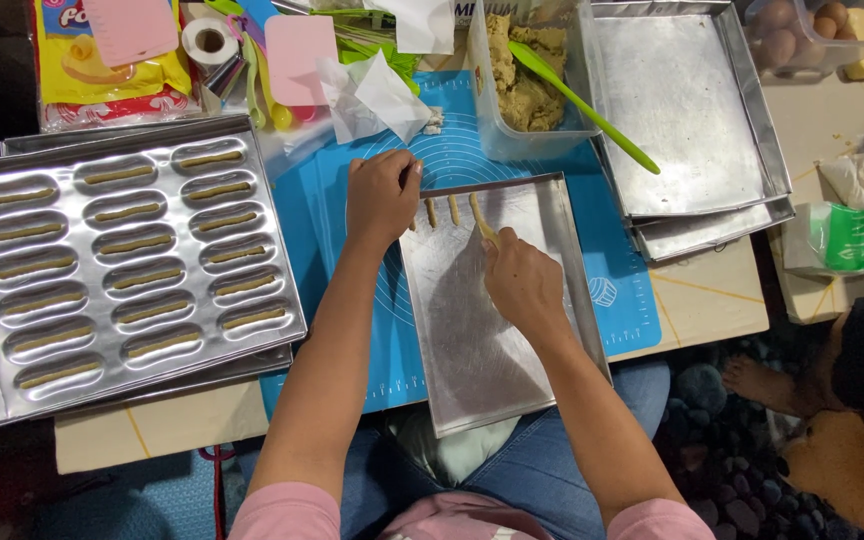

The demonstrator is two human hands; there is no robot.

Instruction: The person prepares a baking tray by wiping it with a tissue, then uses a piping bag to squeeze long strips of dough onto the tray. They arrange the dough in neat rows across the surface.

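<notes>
Silver baking tray (482,340) lies on the blue mat (352,215), tilted toward the lap. Right hand (522,285) pinches a dough stick (480,222) with fingers together, laying it beside two others. Left hand (382,195), fingers curled, steadies the tray's corner.

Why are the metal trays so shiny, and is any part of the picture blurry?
In the head view, overhead light bounces off the moulded metal tray, leaving bright glare on its ridges; the flat tray under the left hand and right hand shows softer, streaky reflections. The hands and dough strips look sharp; only the dark lower right corner is dim and hard to read.
</notes>
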